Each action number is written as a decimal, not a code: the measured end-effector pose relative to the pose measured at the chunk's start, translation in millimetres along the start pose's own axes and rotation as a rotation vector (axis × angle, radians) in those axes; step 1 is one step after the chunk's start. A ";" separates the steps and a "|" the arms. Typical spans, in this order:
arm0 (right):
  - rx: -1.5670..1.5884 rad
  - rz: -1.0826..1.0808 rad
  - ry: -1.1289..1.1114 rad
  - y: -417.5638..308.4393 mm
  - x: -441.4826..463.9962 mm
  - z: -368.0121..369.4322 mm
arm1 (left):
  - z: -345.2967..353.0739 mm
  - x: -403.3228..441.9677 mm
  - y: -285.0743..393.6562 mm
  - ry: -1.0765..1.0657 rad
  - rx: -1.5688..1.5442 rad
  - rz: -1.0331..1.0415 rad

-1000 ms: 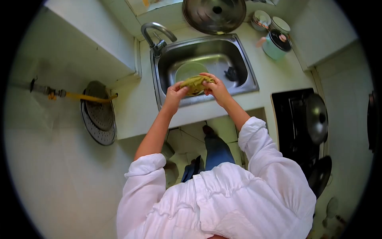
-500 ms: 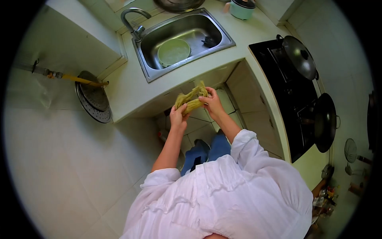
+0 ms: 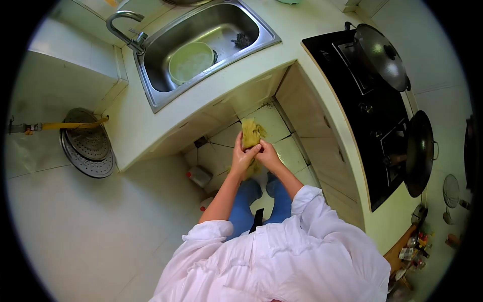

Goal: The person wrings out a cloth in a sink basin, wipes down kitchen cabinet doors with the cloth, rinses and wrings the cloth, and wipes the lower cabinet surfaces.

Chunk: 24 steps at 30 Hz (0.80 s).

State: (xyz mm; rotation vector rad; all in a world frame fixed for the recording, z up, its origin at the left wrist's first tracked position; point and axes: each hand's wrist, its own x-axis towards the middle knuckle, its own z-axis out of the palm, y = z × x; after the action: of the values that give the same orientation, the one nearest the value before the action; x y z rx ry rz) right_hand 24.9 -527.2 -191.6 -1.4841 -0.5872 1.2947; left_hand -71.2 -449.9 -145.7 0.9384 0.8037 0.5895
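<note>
A crumpled yellow-green cloth [image 3: 250,132] is bunched between my hands, over the floor in front of the counter. My left hand [image 3: 243,157] is closed around its left side, thumb toward the middle. My right hand [image 3: 267,155] grips it from the right, and the thumbs nearly meet. Part of the cloth sticks up above the fingers, while some yellow shows below, behind my wrists. Fingers on the far side of the cloth are hidden.
The metal sink [image 3: 154,96] holds a pale green basin [image 3: 191,61] and a dark scrubber [image 3: 242,40]. To the right, a stove [image 3: 370,108] carries a lidded pan [image 3: 380,55] and a wok [image 3: 420,151]. Steamer plates [image 3: 88,146] hang at left; a bottle [image 3: 200,176] stands below.
My hands have come together and the cloth, stretched in a loop between them before, is now gathered into a bunch. The view has shifted, with sink and faucet moving up and left.
</note>
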 end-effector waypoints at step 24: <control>-0.213 -0.701 0.209 182.9 177.6 -124.1 | -115.8 178.4 -196.2 0.121 1.234 0.754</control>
State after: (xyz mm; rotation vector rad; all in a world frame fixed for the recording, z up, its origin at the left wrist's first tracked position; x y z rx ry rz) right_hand 145.4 -484.3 -444.7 -1.3745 -1.0133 0.5402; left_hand -42.7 -356.3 -418.0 2.4176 0.8983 0.7888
